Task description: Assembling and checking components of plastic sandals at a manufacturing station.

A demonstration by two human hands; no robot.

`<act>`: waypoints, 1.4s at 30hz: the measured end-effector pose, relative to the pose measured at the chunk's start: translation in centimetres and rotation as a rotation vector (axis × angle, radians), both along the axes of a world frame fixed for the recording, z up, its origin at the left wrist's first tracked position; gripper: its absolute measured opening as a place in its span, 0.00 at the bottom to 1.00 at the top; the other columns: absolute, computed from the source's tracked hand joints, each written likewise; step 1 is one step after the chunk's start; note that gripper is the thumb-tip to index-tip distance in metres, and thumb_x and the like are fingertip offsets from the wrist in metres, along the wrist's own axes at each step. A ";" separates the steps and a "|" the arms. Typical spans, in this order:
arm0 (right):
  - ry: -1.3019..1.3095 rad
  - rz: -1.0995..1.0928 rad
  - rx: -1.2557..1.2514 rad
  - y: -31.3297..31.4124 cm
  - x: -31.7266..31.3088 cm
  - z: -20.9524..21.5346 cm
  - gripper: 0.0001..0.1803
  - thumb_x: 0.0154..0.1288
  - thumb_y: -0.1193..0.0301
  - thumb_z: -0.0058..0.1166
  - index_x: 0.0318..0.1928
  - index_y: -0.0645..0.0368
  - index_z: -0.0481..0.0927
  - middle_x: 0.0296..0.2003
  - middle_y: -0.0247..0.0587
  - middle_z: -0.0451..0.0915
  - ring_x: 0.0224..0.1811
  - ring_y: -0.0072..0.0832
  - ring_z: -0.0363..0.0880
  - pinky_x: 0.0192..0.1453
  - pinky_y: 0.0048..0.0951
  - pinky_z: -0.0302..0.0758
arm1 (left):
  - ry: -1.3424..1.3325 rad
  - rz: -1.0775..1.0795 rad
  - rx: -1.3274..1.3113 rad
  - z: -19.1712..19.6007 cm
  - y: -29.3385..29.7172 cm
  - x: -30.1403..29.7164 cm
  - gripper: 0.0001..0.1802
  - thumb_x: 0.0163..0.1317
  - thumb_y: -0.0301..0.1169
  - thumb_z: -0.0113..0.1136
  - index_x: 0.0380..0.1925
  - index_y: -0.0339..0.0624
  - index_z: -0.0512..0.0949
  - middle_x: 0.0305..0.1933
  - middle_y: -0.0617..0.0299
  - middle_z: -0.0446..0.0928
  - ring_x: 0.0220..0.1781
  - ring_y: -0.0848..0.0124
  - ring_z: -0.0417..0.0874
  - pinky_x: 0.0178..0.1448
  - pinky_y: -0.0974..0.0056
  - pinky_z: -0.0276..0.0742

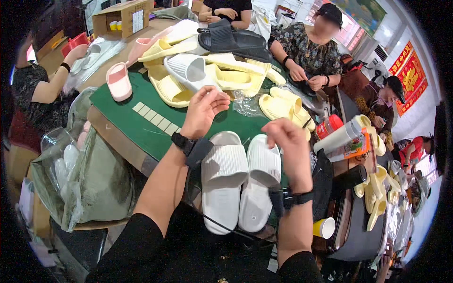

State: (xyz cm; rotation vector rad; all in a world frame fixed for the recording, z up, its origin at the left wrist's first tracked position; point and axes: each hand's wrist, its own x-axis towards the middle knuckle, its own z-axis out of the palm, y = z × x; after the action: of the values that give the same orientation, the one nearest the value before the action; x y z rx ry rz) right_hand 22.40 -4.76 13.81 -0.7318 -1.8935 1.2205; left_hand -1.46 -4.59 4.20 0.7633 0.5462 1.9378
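Note:
My left hand (206, 109) is raised over the green tabletop, its fingers loosely bent and apart with nothing visible in them. My right hand (289, 141) hovers over the toe of the right-hand slipper, its curled fingers smeared by motion; I cannot make out whether it holds anything. Below my hands, close to my body, a pair of pale grey slippers lies side by side: the left slipper (222, 188) and the right slipper (257, 203), each with a ribbed strap. A small light mark shows on the right one's heel. Beyond my left hand, another grey slipper (181, 70) rests on cream slippers.
A row of small pale labels (156, 119) lies on the green surface (113, 101). Further off are a pink slipper (119, 82), black slippers (231, 37) and more cream slippers (283, 104). An olive sack (101, 184) stands left; a paper cup (324, 228) is right. Other people sit around.

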 end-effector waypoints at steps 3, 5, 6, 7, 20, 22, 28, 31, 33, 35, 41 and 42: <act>0.122 -0.236 0.109 -1.8 2.4 2.6 0.09 0.72 0.72 0.51 0.38 0.65 0.81 0.24 0.28 0.73 0.25 0.15 0.69 0.31 0.19 0.65 | 0.242 -0.154 -0.088 0.2 0.3 0.5 0.08 0.73 0.33 0.52 0.45 0.41 0.74 0.44 0.55 0.81 0.46 0.66 0.83 0.53 0.63 0.79; 0.303 -0.311 0.202 -3.4 4.6 3.8 0.08 0.72 0.74 0.51 0.38 0.66 0.80 0.24 0.30 0.73 0.25 0.17 0.70 0.31 0.18 0.65 | 0.547 -0.249 -0.080 0.5 0.3 1.6 0.10 0.72 0.35 0.53 0.46 0.40 0.75 0.45 0.57 0.81 0.48 0.69 0.82 0.54 0.64 0.78; 0.395 -0.407 0.206 -4.5 5.5 4.1 0.08 0.72 0.74 0.50 0.39 0.66 0.79 0.24 0.31 0.73 0.24 0.17 0.68 0.30 0.19 0.65 | 0.732 -0.324 -0.019 0.3 0.6 2.2 0.13 0.72 0.36 0.54 0.47 0.38 0.75 0.46 0.59 0.80 0.49 0.70 0.82 0.56 0.64 0.77; 0.444 -0.392 0.252 -5.6 6.7 4.3 0.08 0.73 0.74 0.48 0.40 0.67 0.77 0.24 0.32 0.71 0.23 0.18 0.66 0.28 0.19 0.63 | 1.033 -0.320 -0.015 1.1 0.2 2.7 0.19 0.70 0.40 0.57 0.52 0.37 0.75 0.48 0.56 0.80 0.52 0.66 0.81 0.58 0.62 0.75; 0.468 -0.268 -0.050 -15.1 12.8 -3.5 0.11 0.73 0.70 0.49 0.33 0.64 0.71 0.23 0.40 0.71 0.19 0.20 0.61 0.24 0.21 0.59 | 2.096 -0.025 -0.142 1.0 -4.9 10.8 0.38 0.54 0.52 0.64 0.66 0.63 0.67 0.49 0.47 0.77 0.55 0.43 0.75 0.52 0.36 0.71; 0.447 -0.206 -0.080 -15.5 12.3 -3.6 0.10 0.74 0.71 0.47 0.35 0.65 0.71 0.22 0.35 0.67 0.22 0.17 0.60 0.27 0.19 0.59 | 2.075 0.024 -0.151 1.1 -5.2 10.7 0.32 0.54 0.42 0.61 0.62 0.65 0.70 0.45 0.49 0.78 0.54 0.45 0.76 0.51 0.37 0.72; 0.353 -0.075 -0.095 -16.3 12.9 -4.8 0.11 0.72 0.71 0.51 0.33 0.65 0.72 0.24 0.39 0.72 0.21 0.18 0.63 0.26 0.20 0.60 | 2.210 0.557 -0.257 7.0 -5.5 1.5 0.31 0.49 0.38 0.61 0.58 0.62 0.75 0.43 0.45 0.78 0.51 0.46 0.78 0.50 0.35 0.69; 0.360 -0.087 -0.163 -16.8 13.1 -5.8 0.11 0.72 0.71 0.52 0.33 0.66 0.73 0.23 0.38 0.72 0.21 0.18 0.64 0.26 0.20 0.62 | 2.187 1.091 -0.420 12.7 -6.9 -6.3 0.38 0.50 0.43 0.65 0.66 0.60 0.70 0.50 0.43 0.76 0.57 0.46 0.73 0.59 0.39 0.65; 0.372 -0.137 -0.204 -16.8 12.9 -6.5 0.11 0.71 0.71 0.52 0.33 0.67 0.74 0.23 0.38 0.72 0.21 0.18 0.64 0.26 0.20 0.62 | 2.149 1.269 -0.345 13.7 -8.0 -8.4 0.38 0.52 0.45 0.66 0.67 0.60 0.69 0.51 0.44 0.76 0.59 0.45 0.71 0.63 0.44 0.64; 0.397 -0.048 -0.187 -16.8 12.4 -7.1 0.11 0.71 0.72 0.53 0.33 0.68 0.75 0.22 0.38 0.72 0.21 0.20 0.66 0.26 0.20 0.64 | 2.091 0.999 -0.329 13.5 -8.1 -9.2 0.41 0.51 0.53 0.66 0.67 0.62 0.68 0.53 0.45 0.75 0.61 0.47 0.71 0.59 0.35 0.64; 0.299 -0.105 -0.243 -18.6 14.3 -5.2 0.10 0.68 0.73 0.54 0.33 0.70 0.77 0.21 0.45 0.76 0.20 0.27 0.75 0.27 0.26 0.75 | 1.953 -0.111 0.015 4.5 -8.6 -0.7 0.32 0.60 0.45 0.65 0.61 0.41 0.72 0.50 0.43 0.76 0.54 0.48 0.76 0.60 0.52 0.70; 0.242 -0.023 -0.233 -18.9 15.2 -4.5 0.08 0.68 0.75 0.54 0.34 0.70 0.79 0.23 0.46 0.79 0.23 0.27 0.78 0.28 0.25 0.76 | 1.928 -0.186 0.103 3.3 -9.0 1.0 0.32 0.61 0.45 0.64 0.62 0.41 0.71 0.49 0.42 0.76 0.53 0.48 0.75 0.59 0.52 0.71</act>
State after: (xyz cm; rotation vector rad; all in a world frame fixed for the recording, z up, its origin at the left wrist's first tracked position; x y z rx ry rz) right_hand 37.61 -23.70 9.26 -0.6894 -1.5595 1.4611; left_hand -0.43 -13.62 7.51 2.5060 1.3216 0.4762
